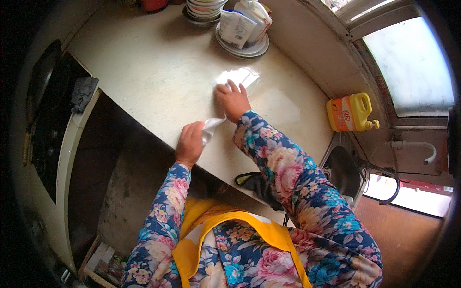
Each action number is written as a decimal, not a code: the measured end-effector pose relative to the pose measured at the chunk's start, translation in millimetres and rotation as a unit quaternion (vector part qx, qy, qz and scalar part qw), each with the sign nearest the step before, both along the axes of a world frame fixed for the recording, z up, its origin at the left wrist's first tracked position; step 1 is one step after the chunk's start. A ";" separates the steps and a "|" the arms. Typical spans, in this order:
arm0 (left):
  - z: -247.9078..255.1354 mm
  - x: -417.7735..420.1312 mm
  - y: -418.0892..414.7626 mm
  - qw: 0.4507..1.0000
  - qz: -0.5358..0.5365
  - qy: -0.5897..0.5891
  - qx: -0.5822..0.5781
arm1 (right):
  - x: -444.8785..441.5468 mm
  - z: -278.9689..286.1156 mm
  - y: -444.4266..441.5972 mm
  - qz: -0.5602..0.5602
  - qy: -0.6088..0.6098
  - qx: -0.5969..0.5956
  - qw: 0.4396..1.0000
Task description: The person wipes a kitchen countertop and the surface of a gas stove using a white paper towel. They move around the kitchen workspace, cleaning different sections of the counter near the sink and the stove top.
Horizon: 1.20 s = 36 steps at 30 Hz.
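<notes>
My left hand (190, 141) is closed around a crumpled piece of thin whitish plastic (211, 126) by the front edge of the pale countertop (151, 82). A corner of the plastic stretches towards my right wrist. Farther in, my right hand (232, 99) rests low over the countertop with bent, spread fingers, at the near edge of a bright white patch (237, 76). Whether that patch is a flat sheet or glare cannot be told, and what lies beneath the right fingers is hidden.
Stacked bowls (205, 9) and plates (248, 52) holding a white packet (237, 27) stand at the back. A yellow jug (347, 112) is at the right, near a sink (338, 169). A black bag (261, 187) lies at the front edge. A grey cloth (84, 94) lies by the stove (54, 126).
</notes>
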<state>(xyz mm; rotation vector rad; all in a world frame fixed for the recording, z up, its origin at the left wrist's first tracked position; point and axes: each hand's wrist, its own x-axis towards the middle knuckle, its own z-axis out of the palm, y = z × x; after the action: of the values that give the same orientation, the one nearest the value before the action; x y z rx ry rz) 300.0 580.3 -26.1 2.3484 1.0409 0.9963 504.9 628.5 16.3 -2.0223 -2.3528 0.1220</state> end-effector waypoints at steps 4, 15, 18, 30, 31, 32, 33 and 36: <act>-0.2 -1.2 0.5 1.000 0.003 -0.001 -0.004 | 10.1 4.0 -30.3 0.041 0.013 -0.011 0.999; 5.0 -5.0 0.6 1.000 0.000 -0.009 -0.018 | -14.7 2.4 10.0 0.119 -0.032 -0.004 0.992; 6.5 -4.9 2.6 1.000 0.001 -0.029 -0.007 | -20.5 8.8 12.5 0.111 0.000 0.011 0.994; 4.3 -10.9 1.3 0.999 0.003 -0.034 -0.005 | 8.4 -3.5 27.3 -0.025 0.022 -0.005 0.999; 6.5 -9.8 0.4 0.999 0.004 -0.035 -0.010 | 5.7 -9.1 25.7 -0.021 0.007 0.001 1.000; 7.7 -8.4 0.9 0.999 0.001 -0.036 -0.011 | 1.1 -17.5 23.6 -0.022 -0.007 0.010 1.000; 6.3 -9.9 0.4 1.000 0.011 -0.023 -0.005 | -17.2 -9.2 23.3 -0.019 -0.021 0.018 0.999; -3.2 -14.7 -4.7 0.995 0.033 0.073 -0.058 | -79.6 -13.2 15.9 0.099 0.017 -0.012 0.995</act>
<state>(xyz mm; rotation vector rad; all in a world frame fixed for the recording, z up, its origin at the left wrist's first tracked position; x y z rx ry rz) 285.2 575.5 -29.3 2.3323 1.2044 0.7747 425.3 644.4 3.1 -1.7767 -2.5371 0.1908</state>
